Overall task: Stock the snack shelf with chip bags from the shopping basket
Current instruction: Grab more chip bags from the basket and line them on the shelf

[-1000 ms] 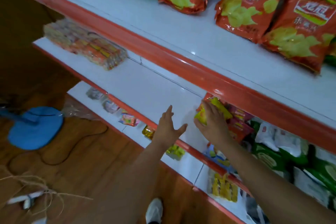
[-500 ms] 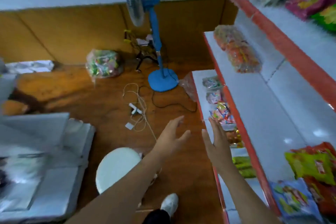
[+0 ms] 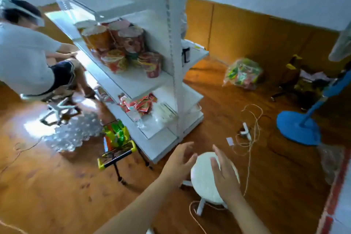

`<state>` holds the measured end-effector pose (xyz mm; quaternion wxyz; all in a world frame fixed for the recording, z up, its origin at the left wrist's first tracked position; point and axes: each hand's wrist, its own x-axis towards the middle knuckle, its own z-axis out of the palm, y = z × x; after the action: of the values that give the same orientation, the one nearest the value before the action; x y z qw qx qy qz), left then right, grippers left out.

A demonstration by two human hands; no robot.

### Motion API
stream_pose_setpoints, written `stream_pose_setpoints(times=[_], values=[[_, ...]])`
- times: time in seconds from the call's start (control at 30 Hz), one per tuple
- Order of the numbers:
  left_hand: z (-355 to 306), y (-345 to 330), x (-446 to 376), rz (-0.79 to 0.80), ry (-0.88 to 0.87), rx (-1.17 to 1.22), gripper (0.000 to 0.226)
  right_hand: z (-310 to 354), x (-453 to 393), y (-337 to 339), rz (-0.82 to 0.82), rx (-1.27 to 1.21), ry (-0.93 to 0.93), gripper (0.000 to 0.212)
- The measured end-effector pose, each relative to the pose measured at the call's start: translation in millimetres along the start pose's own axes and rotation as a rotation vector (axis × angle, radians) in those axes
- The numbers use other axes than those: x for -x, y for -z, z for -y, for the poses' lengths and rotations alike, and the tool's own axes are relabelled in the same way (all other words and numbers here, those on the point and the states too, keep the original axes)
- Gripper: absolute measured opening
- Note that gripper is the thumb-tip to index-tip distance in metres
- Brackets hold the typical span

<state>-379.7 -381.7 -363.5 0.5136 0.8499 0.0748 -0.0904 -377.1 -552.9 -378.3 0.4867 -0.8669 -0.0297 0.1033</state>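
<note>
shopping basket [image 3: 116, 150] on floor left of shelf unit [image 3: 171, 74]; stool [image 3: 207, 178] in front of it; fan base [image 3: 298, 129] to its right

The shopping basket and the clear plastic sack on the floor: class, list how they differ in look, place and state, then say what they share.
1. The shopping basket has a rigid yellow rim and black legs; the clear plastic sack is soft and shapeless.
2. The basket stands beside the white shelf unit; the sack lies farther off, near the wooden wall.
3. The basket is open on top; the sack looks bunched closed.
Both hold colourful snack packets and sit on the wooden floor.
</note>
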Motion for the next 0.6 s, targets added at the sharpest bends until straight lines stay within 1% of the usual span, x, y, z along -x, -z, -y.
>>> stream_pose_setpoints(times=[0.1, 0.2, 0.3, 0.43, 0.5, 0.6], values=[[56.0, 83.3, -3.4, -0.107, 0.072, 0.008, 0.040, 49.2, -38.2, -75.8, 0.154, 0.000, 0.039, 0.058], [113.9, 159.0, -7.9, -0.200, 0.177, 0.021, 0.041, 87.9, -72.1, -151.0, 0.263, 0.030, 0.063, 0.062], [165.0, 223.0, -7.5, -0.278, 0.276, 0.061, 0.041, 120.1, -98.2, -213.6, 0.359, 0.059, 0.042, 0.065], [219.2, 284.8, -7.5, -0.387, 0.403, 0.125, 0.040, 152.6, -130.1, -279.6, 0.436, 0.085, -0.006, 0.071], [244.4, 305.5, -13.0, -0.412, 0.459, 0.145, 0.040, 161.2, -147.8, -308.7, 0.477, 0.109, -0.022, 0.072], [283.2, 328.3, -32.0, -0.438, 0.529, 0.165, 0.042, 164.0, -179.7, -352.5, 0.537, 0.156, -0.057, 0.068]])
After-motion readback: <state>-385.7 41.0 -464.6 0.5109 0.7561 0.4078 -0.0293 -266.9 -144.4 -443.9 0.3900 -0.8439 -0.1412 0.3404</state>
